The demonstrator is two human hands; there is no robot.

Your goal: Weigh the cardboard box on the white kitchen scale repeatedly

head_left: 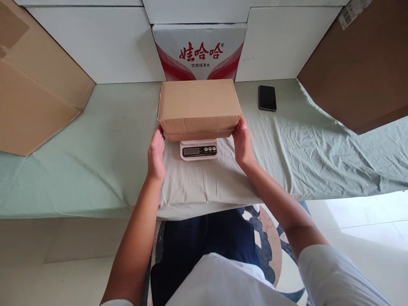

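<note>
box: your left hand and right hand flank the cardboard box, grips spread
scale: centre it on the scale, keep display clear

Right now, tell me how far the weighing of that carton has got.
Done: the closed cardboard carton sits on the white digital scale on the green cloth. In hand: the left hand and right hand flank its lower corners, fingertips at the edges. Left: letting go fully and reading the display, whose figures are too small to make out.
</note>
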